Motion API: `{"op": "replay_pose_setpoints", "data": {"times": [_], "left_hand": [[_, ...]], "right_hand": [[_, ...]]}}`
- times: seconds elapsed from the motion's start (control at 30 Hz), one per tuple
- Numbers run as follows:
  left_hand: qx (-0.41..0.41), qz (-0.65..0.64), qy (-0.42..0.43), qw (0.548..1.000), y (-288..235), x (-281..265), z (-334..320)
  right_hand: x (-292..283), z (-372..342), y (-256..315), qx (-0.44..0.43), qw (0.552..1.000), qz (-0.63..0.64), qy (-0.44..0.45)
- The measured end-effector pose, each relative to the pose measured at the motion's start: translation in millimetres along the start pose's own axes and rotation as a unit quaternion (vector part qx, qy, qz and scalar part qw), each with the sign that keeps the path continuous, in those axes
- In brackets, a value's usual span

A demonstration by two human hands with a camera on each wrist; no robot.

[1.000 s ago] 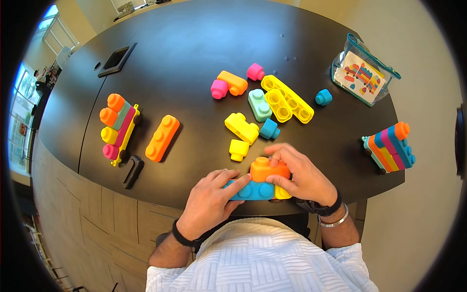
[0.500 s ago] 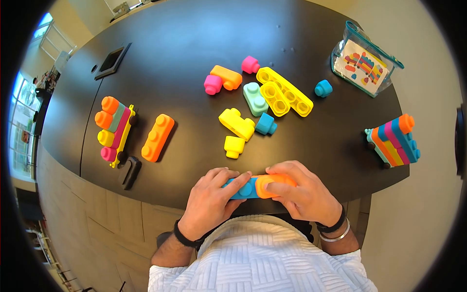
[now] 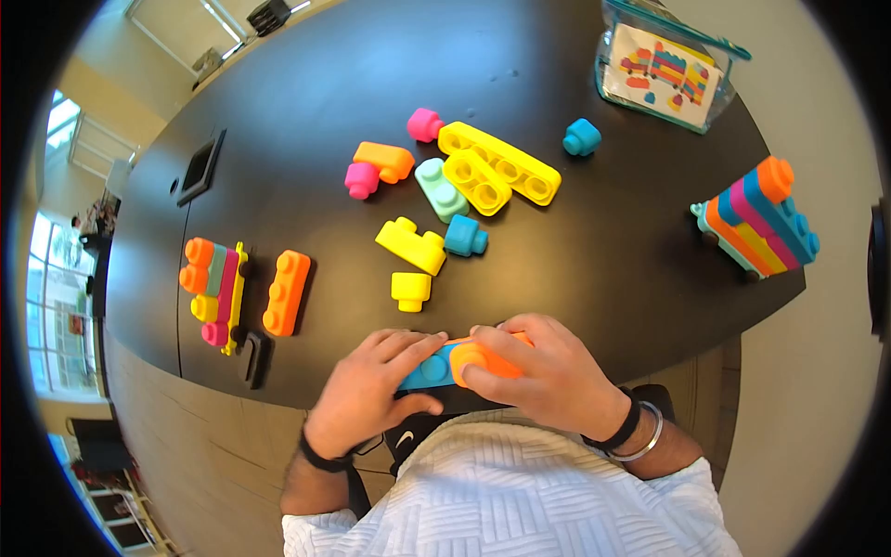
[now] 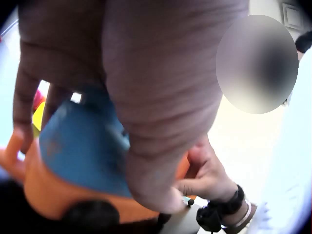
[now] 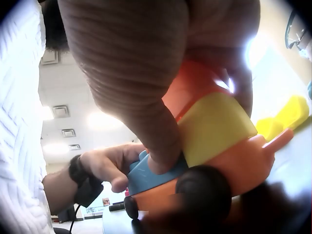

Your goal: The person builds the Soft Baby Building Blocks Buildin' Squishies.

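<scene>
At the near table edge in the head view, my right hand [image 3: 557,385] grips an orange block [image 3: 487,360], which covers the right part of a blue block [image 3: 429,369]. My left hand [image 3: 367,385] rests its fingers on the blue block's left end and far side, its thumb held away from the near side. In the right wrist view a yellow block [image 5: 214,129] sits beside the blue one [image 5: 158,175], both on an orange base [image 5: 248,165] with black wheels. My right thumb presses along their side.
Loose yellow [image 3: 410,291], blue [image 3: 466,237], mint [image 3: 441,190], orange and pink blocks lie beyond my hands. Left stand a stacked wheeled vehicle [image 3: 223,297], an orange block [image 3: 287,292] and a black object [image 3: 254,360]. Right are another vehicle [image 3: 756,223] and a clear bag [image 3: 664,70].
My right hand has brought the orange block down flat over the yellow block and part of the blue one. My left thumb has spread away. The head view has shifted and turned.
</scene>
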State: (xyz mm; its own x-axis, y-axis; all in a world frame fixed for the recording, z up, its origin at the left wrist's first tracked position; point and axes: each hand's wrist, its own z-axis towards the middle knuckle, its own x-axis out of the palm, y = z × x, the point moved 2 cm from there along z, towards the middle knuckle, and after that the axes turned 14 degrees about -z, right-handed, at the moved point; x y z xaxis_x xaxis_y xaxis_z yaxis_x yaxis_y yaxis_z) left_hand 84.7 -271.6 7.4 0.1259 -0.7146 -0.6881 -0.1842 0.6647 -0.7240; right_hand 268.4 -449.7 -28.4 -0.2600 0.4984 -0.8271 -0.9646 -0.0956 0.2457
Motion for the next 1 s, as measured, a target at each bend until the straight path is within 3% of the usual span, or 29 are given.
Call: {"op": "replay_pose_setpoints", "data": {"times": [0.07,0.13,0.2,0.23,0.3,0.4,0.5,0.6,0.7,0.77,0.83,1.0], "left_hand": [[-0.017,-0.028,0.044,0.999,5.6,-28.4,6.8],[0.033,0.004,0.003,0.999,17.9,-59.2,24.0],[-0.002,0.026,-0.057,0.998,16.4,-86.2,55.8],[0.020,0.040,-0.080,0.996,26.3,-96.9,72.8],[0.048,0.058,-0.102,0.992,56.1,-108.4,108.2],[0.009,0.072,-0.134,0.988,100.8,-115.0,151.2],[0.014,0.200,-0.162,0.966,139.2,-115.1,178.8],[-0.037,0.170,-0.155,0.972,146.9,-106.7,188.8],[-0.036,0.156,-0.105,0.982,161.3,-116.7,188.0],[-0.030,0.143,-0.080,0.986,146.0,-117.3,182.9],[-0.074,0.097,-0.028,0.992,129.6,-114.6,177.7],[-0.031,0.192,-0.040,0.980,112.9,-104.2,172.5]], "right_hand": [[0.5,-1.3,-1.1,0.006,1.000,0.000,0.001],[0.9,-2.5,-2.2,0.008,1.000,-0.004,0.006],[4.3,-2.4,-2.8,-0.019,0.999,-0.020,-0.030],[4.4,-3.1,-4.3,-0.015,0.999,-0.024,-0.037],[4.0,-4.0,-5.1,-0.027,0.999,-0.010,-0.034],[0.6,-5.6,-3.3,-0.023,1.000,-0.015,0.012],[3.1,-7.1,-3.4,-0.023,1.000,-0.015,-0.003],[7.1,-7.5,-5.9,-0.039,0.997,-0.045,-0.042],[6.2,-7.4,-6.3,-0.040,0.998,-0.036,-0.038],[6.1,-7.5,-6.5,-0.040,0.998,-0.039,-0.038],[6.0,-7.4,-6.8,-0.043,0.997,-0.044,-0.039],[9.8,-8.0,-6.7,-0.043,0.997,-0.045,-0.042]]}}
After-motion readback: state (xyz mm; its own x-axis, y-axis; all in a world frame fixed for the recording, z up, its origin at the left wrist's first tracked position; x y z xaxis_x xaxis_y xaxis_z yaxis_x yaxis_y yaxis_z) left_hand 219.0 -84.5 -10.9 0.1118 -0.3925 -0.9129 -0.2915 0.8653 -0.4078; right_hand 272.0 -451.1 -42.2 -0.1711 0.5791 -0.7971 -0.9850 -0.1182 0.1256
